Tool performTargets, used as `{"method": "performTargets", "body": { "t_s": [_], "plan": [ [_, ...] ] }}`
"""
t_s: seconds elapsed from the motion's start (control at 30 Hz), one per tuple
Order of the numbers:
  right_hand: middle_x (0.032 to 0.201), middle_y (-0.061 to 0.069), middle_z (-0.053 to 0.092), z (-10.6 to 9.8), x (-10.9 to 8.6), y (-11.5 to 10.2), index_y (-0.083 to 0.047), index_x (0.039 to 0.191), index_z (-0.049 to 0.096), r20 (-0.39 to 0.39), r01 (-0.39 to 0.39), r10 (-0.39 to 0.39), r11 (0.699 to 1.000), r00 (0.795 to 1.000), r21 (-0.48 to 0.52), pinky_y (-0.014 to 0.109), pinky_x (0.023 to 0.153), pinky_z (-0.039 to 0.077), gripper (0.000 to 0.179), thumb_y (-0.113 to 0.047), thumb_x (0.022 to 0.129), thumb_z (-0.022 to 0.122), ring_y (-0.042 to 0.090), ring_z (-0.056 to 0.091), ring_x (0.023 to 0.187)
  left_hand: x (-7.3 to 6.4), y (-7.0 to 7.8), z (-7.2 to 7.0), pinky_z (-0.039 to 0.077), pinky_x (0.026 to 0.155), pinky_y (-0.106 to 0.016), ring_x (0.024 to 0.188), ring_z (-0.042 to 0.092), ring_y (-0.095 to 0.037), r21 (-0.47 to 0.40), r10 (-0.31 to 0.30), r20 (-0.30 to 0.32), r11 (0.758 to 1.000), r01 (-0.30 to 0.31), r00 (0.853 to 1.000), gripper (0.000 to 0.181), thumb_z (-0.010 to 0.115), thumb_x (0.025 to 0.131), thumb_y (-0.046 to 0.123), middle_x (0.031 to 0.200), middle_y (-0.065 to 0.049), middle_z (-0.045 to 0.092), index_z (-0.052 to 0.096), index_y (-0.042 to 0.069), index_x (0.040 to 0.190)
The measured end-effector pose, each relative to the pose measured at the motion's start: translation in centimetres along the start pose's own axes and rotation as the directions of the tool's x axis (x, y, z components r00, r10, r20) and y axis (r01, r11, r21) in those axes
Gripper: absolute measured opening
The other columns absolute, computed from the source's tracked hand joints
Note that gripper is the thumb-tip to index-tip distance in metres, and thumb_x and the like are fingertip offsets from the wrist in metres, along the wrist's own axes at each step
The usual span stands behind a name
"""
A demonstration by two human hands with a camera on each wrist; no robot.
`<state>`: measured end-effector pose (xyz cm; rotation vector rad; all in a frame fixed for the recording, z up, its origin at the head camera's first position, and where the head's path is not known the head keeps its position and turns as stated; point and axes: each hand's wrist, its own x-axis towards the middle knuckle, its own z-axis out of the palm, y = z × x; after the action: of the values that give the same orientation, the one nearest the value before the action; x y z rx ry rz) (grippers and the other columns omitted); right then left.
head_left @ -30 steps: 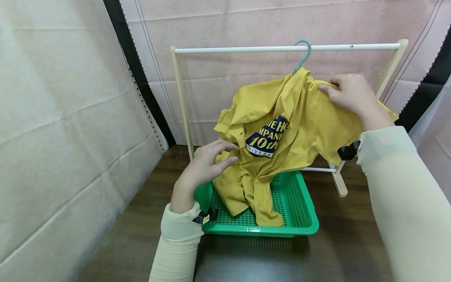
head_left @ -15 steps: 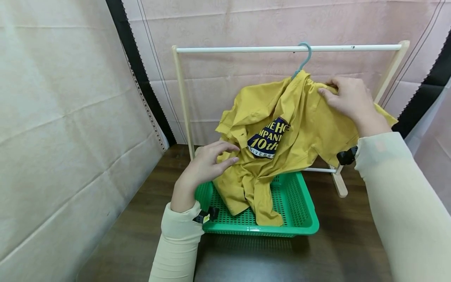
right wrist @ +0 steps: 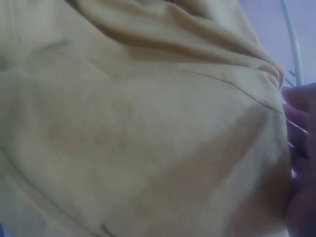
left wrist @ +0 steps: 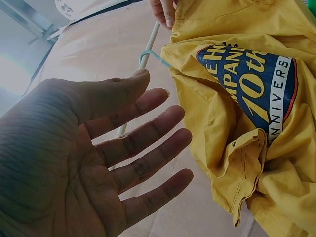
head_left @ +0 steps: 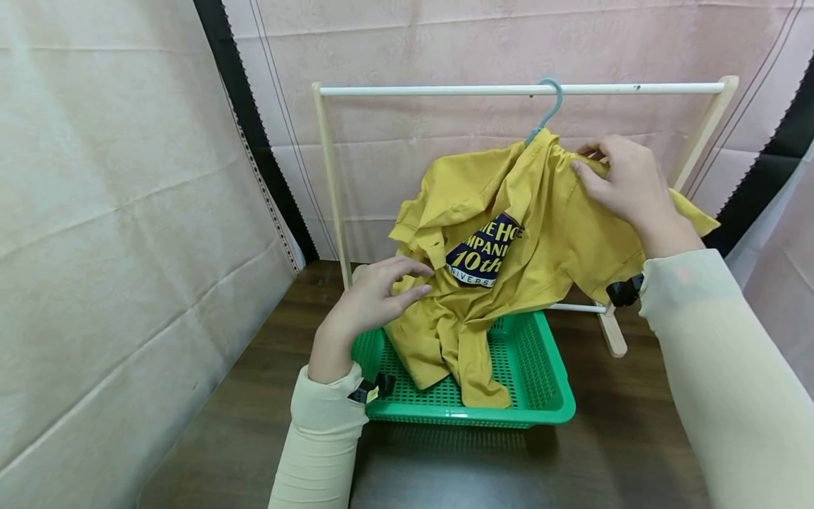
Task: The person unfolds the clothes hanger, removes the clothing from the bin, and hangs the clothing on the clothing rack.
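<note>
A yellow T-shirt (head_left: 591, 233) with a dark blue "10th" print hangs on a light blue hanger (head_left: 552, 106), tilted and bunched near the neck. My right hand (head_left: 629, 180) pinches the shirt at its right shoulder, thumb in front and fingers behind the cloth. In the right wrist view, yellow fabric (right wrist: 163, 133) fills most of the picture, with part of that hand at the right edge. The left hand (head_left: 372, 300) is held with fingers apart beside the shirt's left sleeve; in the left wrist view its palm (left wrist: 79, 168) shows nothing held.
A white rail (head_left: 432, 90) on a pale frame carries the hanger. Below, a green plastic basket (head_left: 470, 416) stands on the dark wooden table (head_left: 267, 438), and the shirt's lower part hangs into it. Pale cloth walls (head_left: 140, 177) enclose the left and back.
The right hand has shifted slightly left along the shirt's shoulder, its fingers a bit further over the edge. My left hand stays almost still.
</note>
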<state>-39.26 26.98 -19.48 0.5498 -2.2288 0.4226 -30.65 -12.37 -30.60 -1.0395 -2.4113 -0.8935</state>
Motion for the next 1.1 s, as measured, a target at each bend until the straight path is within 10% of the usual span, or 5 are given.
{"method": "performTargets", "body": {
  "t_s": [0.23, 0.57, 1.1],
  "plan": [
    [0.099, 0.019, 0.069, 0.7, -0.3, -0.4, 0.003, 0.108, 0.07, -0.193, 0.186, -0.174, 0.981, 0.966, 0.049, 0.033, 0.08, 0.042, 0.02, -0.01, 0.094, 0.069, 0.033, 0.064, 0.091, 0.1, 0.2, -0.1, 0.051, 0.095, -0.039, 0.115, 0.06, -0.014, -0.006, -0.023, 0.02, 1.0, 0.023, 1.0, 0.023, 0.068, 0.098, 0.027, 0.118, 0.006, 0.068, 0.071, 0.017, 0.119],
    [0.103, 0.016, 0.07, 1.3, -1.3, -1.4, 0.003, 0.105, 0.069, -0.19, 0.284, -0.257, 0.95, 0.948, 0.131, 0.038, 0.094, 0.048, 0.017, -0.004, 0.09, 0.074, 0.032, 0.063, 0.101, 0.1, 0.2, 0.0, 0.051, 0.095, -0.047, 0.115, 0.06, -0.018, -0.026, -0.029, 0.03, 0.999, 0.03, 0.999, 0.023, 0.068, 0.098, 0.026, 0.119, 0.001, 0.069, 0.071, 0.016, 0.118],
    [0.094, 0.014, 0.069, 3.3, -3.1, -2.8, 0.002, 0.099, 0.069, -0.159, 0.41, -0.382, 0.886, 0.91, 0.216, 0.036, 0.08, 0.044, 0.017, 0.002, 0.085, 0.077, 0.03, 0.064, 0.088, 0.4, 0.7, 0.5, 0.05, 0.098, -0.044, 0.117, 0.06, -0.016, -0.076, 0.001, 0.064, 0.997, 0.004, 0.998, 0.023, 0.067, 0.099, 0.024, 0.119, 0.001, 0.069, 0.07, 0.014, 0.12]
  ]
}}
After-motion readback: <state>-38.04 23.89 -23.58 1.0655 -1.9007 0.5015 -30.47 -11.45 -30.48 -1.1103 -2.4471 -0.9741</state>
